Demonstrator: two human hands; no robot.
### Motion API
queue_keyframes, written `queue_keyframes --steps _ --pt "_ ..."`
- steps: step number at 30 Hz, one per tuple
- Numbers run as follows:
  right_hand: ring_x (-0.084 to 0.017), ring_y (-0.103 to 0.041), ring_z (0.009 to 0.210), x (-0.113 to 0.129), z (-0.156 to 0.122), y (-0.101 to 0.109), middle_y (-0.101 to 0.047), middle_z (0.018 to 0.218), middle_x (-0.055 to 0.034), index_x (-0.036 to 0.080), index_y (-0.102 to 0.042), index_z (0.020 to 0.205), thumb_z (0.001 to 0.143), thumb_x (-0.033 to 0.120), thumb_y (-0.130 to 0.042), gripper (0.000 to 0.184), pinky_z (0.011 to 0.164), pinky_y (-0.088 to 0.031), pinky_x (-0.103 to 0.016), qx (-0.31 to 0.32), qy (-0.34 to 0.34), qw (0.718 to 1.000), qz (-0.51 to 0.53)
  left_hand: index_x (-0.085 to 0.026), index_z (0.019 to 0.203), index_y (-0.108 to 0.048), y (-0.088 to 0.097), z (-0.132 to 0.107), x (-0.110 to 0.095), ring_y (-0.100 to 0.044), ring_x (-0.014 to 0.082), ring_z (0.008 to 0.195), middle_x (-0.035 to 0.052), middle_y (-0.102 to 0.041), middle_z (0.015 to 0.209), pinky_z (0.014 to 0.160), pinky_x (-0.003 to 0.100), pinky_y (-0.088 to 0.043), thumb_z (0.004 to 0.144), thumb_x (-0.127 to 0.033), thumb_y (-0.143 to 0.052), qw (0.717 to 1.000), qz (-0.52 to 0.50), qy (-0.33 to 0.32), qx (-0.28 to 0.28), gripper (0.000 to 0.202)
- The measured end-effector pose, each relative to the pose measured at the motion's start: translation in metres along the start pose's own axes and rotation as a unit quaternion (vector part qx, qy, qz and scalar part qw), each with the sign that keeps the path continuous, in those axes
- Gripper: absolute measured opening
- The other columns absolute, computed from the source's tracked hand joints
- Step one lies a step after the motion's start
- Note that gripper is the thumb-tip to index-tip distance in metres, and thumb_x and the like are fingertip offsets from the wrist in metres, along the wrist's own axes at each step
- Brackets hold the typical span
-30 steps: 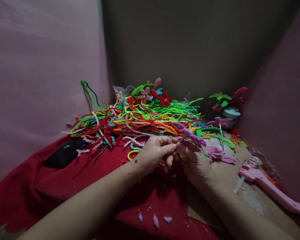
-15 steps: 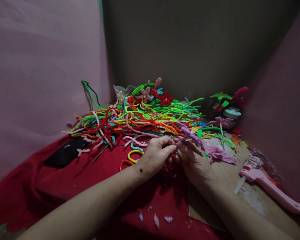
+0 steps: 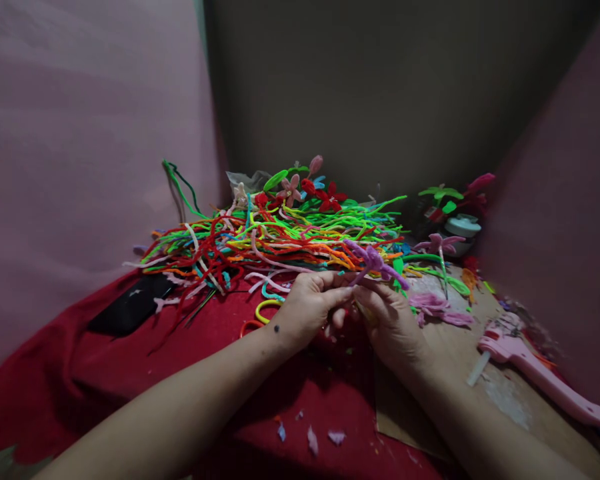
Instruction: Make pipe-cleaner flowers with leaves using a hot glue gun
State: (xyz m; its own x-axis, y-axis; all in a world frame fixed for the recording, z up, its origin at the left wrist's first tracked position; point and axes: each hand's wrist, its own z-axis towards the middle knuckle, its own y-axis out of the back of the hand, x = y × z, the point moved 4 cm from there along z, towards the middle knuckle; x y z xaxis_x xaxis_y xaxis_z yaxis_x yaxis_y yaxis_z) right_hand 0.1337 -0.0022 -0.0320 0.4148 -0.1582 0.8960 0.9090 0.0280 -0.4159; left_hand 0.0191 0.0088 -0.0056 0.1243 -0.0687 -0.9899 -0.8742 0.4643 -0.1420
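Observation:
My left hand (image 3: 310, 303) and my right hand (image 3: 393, 320) meet at the middle of the view, both pinched on a purple pipe-cleaner flower (image 3: 375, 261). Its fuzzy petals stick up just above my fingertips. Directly behind them lies a big heap of pipe cleaners (image 3: 280, 237) in red, green, orange, yellow and pink, spread over a red cloth (image 3: 80, 373).
Finished pipe-cleaner flowers (image 3: 310, 187) stand at the back of the heap. A black phone (image 3: 130, 305) lies at the left on the cloth. A pink glue gun (image 3: 540, 373) rests on cardboard (image 3: 480, 393) at the right, near pink fluff (image 3: 437, 307) and a white pot (image 3: 463, 230).
The purple flower has been turned and lifted slightly between my fingers; my hands stay in nearly the same place.

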Motion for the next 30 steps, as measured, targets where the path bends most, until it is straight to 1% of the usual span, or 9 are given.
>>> queue_keyframes --steps 4,7,14,17,20,22,25,27,30 --pt "-0.014 -0.053 0.063 -0.001 0.001 -0.002 -0.063 0.075 0.0001 0.025 -0.070 0.083 0.073 0.025 -0.069 0.011 0.054 -0.044 -0.026 0.016 -0.021 1.000 0.014 -0.014 0.063 -0.053 0.003 0.002 0.002 -0.041 0.0060 0.027 -0.0048 -0.051 0.039 0.029 0.016 -0.033 0.075 -0.033 -0.063 1.000 -0.015 -0.006 0.000 0.024" --pt "-0.010 -0.048 0.056 0.000 0.002 -0.002 -0.061 0.069 0.0010 0.023 -0.071 0.081 0.070 0.024 -0.072 0.012 0.049 -0.040 -0.023 0.010 -0.026 0.999 0.027 -0.013 0.064 -0.055 0.004 0.003 0.002 -0.040 0.0049 0.026 -0.0047 -0.051 0.039 0.028 0.015 -0.032 0.076 -0.032 -0.062 0.999 -0.038 0.001 0.026 0.023" --pt "-0.010 -0.052 0.057 0.001 0.000 -0.004 -0.065 0.070 0.0015 0.021 -0.071 0.074 0.060 0.021 -0.077 0.016 0.048 -0.041 -0.021 -0.014 -0.058 0.994 0.096 -0.013 0.069 -0.056 0.000 0.001 -0.002 -0.037 0.0046 0.026 -0.0059 -0.049 0.039 0.028 0.016 -0.031 0.078 -0.028 -0.058 0.993 -0.063 0.034 0.097 0.018" --pt "-0.011 -0.053 0.058 0.000 0.001 -0.004 -0.064 0.072 0.0017 0.021 -0.069 0.076 0.062 0.021 -0.075 0.015 0.047 -0.042 -0.021 -0.008 -0.055 0.993 0.103 -0.013 0.070 -0.055 -0.003 0.000 -0.005 -0.046 0.0071 0.032 -0.0039 -0.052 0.043 0.036 0.018 -0.039 0.082 -0.028 -0.052 0.997 0.012 0.010 0.072 0.019" --pt "-0.013 -0.055 0.060 -0.003 0.002 -0.002 -0.064 0.071 0.0016 0.022 -0.067 0.076 0.064 0.021 -0.074 0.014 0.049 -0.042 -0.023 -0.018 -0.056 0.992 0.109 -0.014 0.074 -0.054 -0.002 0.000 -0.004 -0.051 0.0085 0.040 -0.0030 -0.055 0.053 0.042 0.020 -0.043 0.081 -0.024 -0.052 0.992 0.119 -0.035 -0.003 0.012" --pt "-0.013 -0.054 0.059 -0.006 0.003 -0.001 -0.063 0.069 0.0019 0.021 -0.067 0.077 0.066 0.022 -0.073 0.012 0.049 -0.042 -0.023 -0.030 -0.062 0.992 0.111 -0.015 0.078 -0.055 0.000 0.000 -0.006 -0.055 0.0101 0.050 -0.0017 -0.057 0.063 0.048 0.022 -0.045 0.078 -0.020 -0.055 0.967 0.216 -0.118 -0.066 0.005" --pt "-0.010 -0.051 0.059 -0.007 0.001 0.000 -0.062 0.071 0.0020 0.021 -0.067 0.078 0.070 0.021 -0.070 0.009 0.048 -0.040 -0.021 -0.030 -0.061 0.993 0.094 -0.016 0.079 -0.055 -0.001 -0.004 -0.010 -0.056 0.0128 0.067 0.0010 -0.058 0.072 0.061 0.024 -0.046 0.078 -0.014 -0.056 0.881 0.368 -0.271 -0.122 0.002" --pt "-0.010 -0.050 0.060 -0.008 0.000 0.001 -0.061 0.073 0.0018 0.021 -0.067 0.079 0.071 0.022 -0.069 0.009 0.048 -0.039 -0.020 -0.034 -0.058 0.995 0.078 -0.016 0.080 -0.055 -0.002 -0.006 -0.009 -0.056 0.0136 0.071 0.0022 -0.059 0.074 0.066 0.025 -0.045 0.081 -0.012 -0.052 0.838 0.419 -0.327 -0.123 0.005" --pt "-0.012 -0.051 0.062 -0.008 -0.001 0.003 -0.062 0.073 0.0013 0.021 -0.068 0.082 0.068 0.023 -0.072 0.014 0.049 -0.039 -0.021 -0.050 -0.054 0.996 0.058 -0.016 0.084 -0.056 -0.004 -0.008 -0.007 -0.055 0.0134 0.071 0.0035 -0.059 0.077 0.066 0.025 -0.044 0.085 -0.012 -0.046 0.817 0.441 -0.357 -0.108 0.010"
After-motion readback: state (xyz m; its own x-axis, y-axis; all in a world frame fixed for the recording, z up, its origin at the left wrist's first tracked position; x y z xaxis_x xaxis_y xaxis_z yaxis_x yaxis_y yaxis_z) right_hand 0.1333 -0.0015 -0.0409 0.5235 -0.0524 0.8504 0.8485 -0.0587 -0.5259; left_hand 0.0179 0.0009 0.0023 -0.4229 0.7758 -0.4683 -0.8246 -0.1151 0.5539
